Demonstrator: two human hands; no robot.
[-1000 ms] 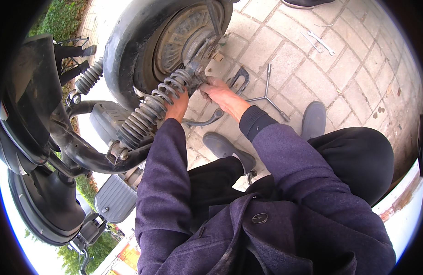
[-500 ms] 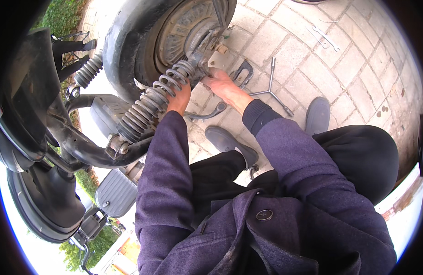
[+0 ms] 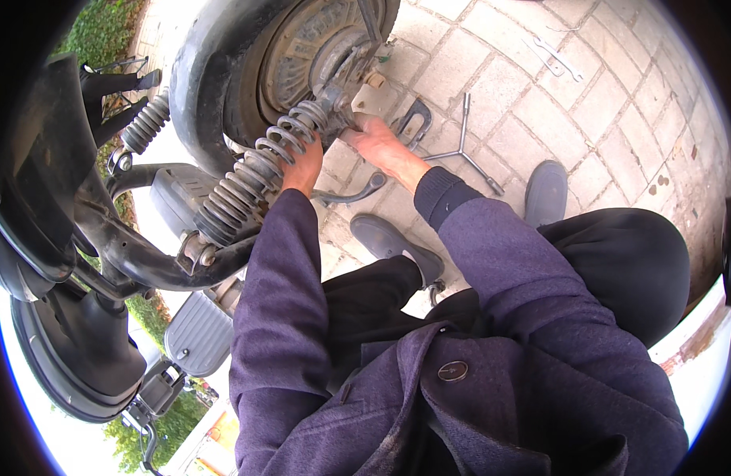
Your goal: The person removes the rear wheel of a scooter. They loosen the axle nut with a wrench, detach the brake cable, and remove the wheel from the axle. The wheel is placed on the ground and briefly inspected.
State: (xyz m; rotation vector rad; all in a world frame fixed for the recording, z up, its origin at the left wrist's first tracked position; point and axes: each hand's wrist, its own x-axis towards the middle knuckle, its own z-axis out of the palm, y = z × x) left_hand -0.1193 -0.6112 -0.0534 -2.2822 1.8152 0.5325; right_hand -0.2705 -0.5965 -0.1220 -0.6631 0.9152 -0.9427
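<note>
A scooter is lying tipped on its side on a grey paved floor [image 3: 619, 103], its rear wheel [image 3: 246, 71] filling the upper left of the view with the hub [image 3: 318, 47] facing the camera. A coil shock absorber [image 3: 254, 174] is running diagonally, its long axis sloping from the frame tube [image 3: 143, 262] at lower left up to the axle area at upper right, where a pale metal bracket [image 3: 375, 97] is sitting against the hub. The person, in a purple coat, is crouching over the wheel with both forearms reaching upward in the picture. The left hand [image 3: 304, 166] is resting against the right flank of the spring near its upper end; whether its fingers are curled round the coils or merely pressing on them cannot be told, since they are hidden behind the spring. The right hand [image 3: 381, 147] is the nearer to the bracket, lying just below it and to its right, with the fingers [image 3: 357, 131] extended and close together, their tips touching the lower edge of the mount. A dark curved bar [image 3: 357, 190] is lying on the pavers beneath the wrists, a three-armed wrench [image 3: 463, 147] is lying just right of the right hand, and a small spanner [image 3: 557, 57] is lying well apart at upper right.
</note>
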